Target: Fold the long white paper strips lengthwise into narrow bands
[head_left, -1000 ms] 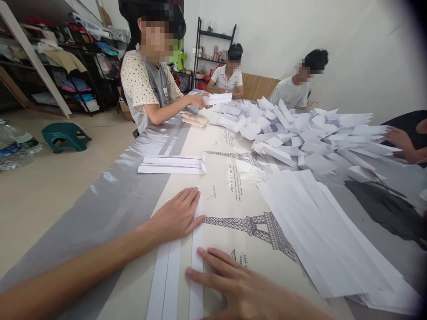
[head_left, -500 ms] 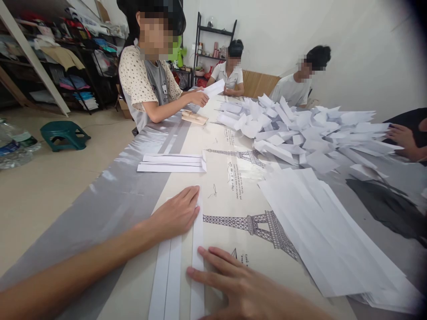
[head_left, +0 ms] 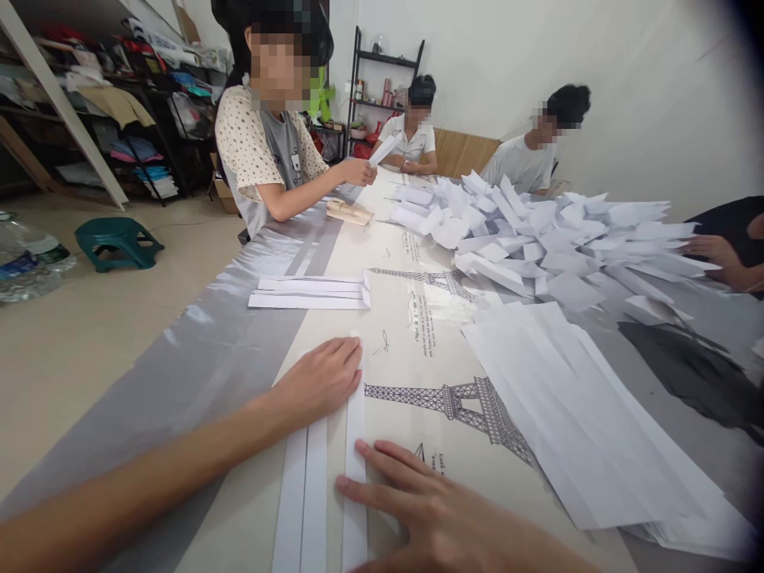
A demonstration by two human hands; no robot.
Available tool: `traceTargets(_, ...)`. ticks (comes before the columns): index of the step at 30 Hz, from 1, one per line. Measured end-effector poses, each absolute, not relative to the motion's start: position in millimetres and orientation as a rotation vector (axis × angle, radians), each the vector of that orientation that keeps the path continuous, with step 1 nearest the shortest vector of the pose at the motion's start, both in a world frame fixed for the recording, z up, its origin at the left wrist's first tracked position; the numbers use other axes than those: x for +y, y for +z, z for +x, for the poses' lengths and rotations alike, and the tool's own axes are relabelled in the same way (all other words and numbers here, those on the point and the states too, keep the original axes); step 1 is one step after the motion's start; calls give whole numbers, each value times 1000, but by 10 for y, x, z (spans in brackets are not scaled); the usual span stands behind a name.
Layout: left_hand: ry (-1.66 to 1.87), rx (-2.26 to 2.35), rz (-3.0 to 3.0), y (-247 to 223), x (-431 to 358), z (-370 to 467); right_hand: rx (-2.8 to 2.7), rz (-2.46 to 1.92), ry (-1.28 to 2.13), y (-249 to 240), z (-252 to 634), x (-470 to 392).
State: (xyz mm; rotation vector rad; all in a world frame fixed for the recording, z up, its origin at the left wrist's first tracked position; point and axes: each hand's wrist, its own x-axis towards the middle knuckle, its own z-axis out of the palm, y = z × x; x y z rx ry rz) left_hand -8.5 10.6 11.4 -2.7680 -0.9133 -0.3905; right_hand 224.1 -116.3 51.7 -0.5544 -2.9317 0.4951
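Note:
A narrow folded strip of white paper (head_left: 356,422) lies lengthwise on the table in front of me. My left hand (head_left: 325,370) rests flat over its far end, fingers side by side and pressing on it. Nearer to me, my right hand (head_left: 418,501) is spread wide, with the thumb and fingertips touching the strip's lower part. Two more paper strips (head_left: 302,493) lie parallel just left of it, their far ends hidden under my left wrist. Beyond my left hand is a small group of folded papers (head_left: 310,294).
A stack of flat white sheets (head_left: 585,414) sits at right, near a dark cloth or bag (head_left: 686,374). A heap of folded papers (head_left: 537,239) covers the far right. Across the table, a person (head_left: 263,159) holds folded paper; others sit behind. A green stool (head_left: 119,243) stands left.
My hands keep nearly the same place on the strip. Across the table, the person's held paper has turned and now appears narrower. The view has shifted very slightly.

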Motion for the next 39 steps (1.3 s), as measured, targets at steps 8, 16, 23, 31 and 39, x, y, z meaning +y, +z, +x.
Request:
traceTargets(8, -364, -889, -2832, 167, 154, -121, -2931, -566, 507, 488, 2249, -1169)
traceTargets(16, -353, -853, -2878, 169, 173, -131, -2886, -540, 506, 465, 2229, -1158)
traceTargets(23, -370, -857, -2928, 224, 162, -154, -2832, -608, 614, 427, 2202, -1135)
traceTargets(31, -436, -1008, -2990, 177, 195, -137, -2628, -703, 622, 374, 2120, -1074)
traceTargets(39, -166, -1096, -2828, 731, 147, -276, -2111, -1146, 496, 210, 2367, -850)
